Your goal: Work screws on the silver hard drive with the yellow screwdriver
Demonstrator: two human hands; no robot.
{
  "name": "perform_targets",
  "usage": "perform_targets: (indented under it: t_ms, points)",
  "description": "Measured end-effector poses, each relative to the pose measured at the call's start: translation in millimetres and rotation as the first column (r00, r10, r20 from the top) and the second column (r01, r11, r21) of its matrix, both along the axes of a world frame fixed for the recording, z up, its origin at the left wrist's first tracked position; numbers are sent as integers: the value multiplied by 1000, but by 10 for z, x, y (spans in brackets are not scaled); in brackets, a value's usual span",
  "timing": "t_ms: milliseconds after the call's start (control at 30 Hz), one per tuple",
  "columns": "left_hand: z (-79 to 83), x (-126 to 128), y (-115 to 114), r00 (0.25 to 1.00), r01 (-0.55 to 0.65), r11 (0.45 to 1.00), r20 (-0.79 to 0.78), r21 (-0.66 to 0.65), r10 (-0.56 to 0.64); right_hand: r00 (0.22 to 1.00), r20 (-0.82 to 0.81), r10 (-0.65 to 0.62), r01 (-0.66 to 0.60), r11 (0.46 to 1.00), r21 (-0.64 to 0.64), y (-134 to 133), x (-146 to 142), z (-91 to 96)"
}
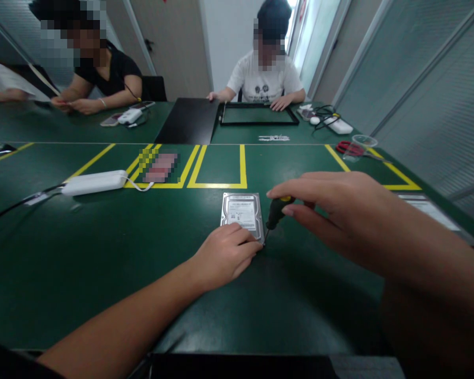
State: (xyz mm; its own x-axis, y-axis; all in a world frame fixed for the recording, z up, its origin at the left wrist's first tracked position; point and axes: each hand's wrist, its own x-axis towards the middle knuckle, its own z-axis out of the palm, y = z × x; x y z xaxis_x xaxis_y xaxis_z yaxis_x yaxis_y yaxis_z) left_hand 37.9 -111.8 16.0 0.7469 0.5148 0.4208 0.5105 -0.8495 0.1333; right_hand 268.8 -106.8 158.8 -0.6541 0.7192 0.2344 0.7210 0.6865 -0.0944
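A silver hard drive (242, 213) with a white label lies flat on the green table (102, 263) in front of me. My left hand (225, 255) rests curled on its near edge, fingers pressed against the near right corner. My right hand (332, 210) pinches the top of a small black and yellow screwdriver (275, 213), which stands nearly upright with its tip at the drive's near right corner.
A white power adapter (95, 182) with a cable lies to the left. Yellow tape boxes (217, 166) mark the table beyond the drive. A plastic cup (361, 145) and red scissors (349, 148) sit at the right. Two people across the table handle a black frame (258, 114) and small items.
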Motion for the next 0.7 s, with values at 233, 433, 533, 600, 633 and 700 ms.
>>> perform_targets:
  t_ms: [233,433,533,600,633,700]
  points:
    - [-3,16,0,1000,3,1000,14,10,-3,1000,4,-23,23,997,-68,4,13,8]
    - [3,17,4,1000,4,1000,18,1,-4,996,20,-83,84,994,-66,-15,-97,34]
    - [7,16,3,1000,5,1000,12,-7,-5,990,39,-135,136,990,-24,-13,-143,22]
    - [9,19,2,1000,1,1000,6,-10,-1,988,50,-146,147,989,-9,-10,-151,11]
    - [10,21,2,1000,1,1000,4,-11,-1,988,50,-144,144,990,-3,-9,-147,4]
    - [11,25,2,1000,4,1000,2,-11,-4,989,42,-141,141,990,11,-7,-131,-7]
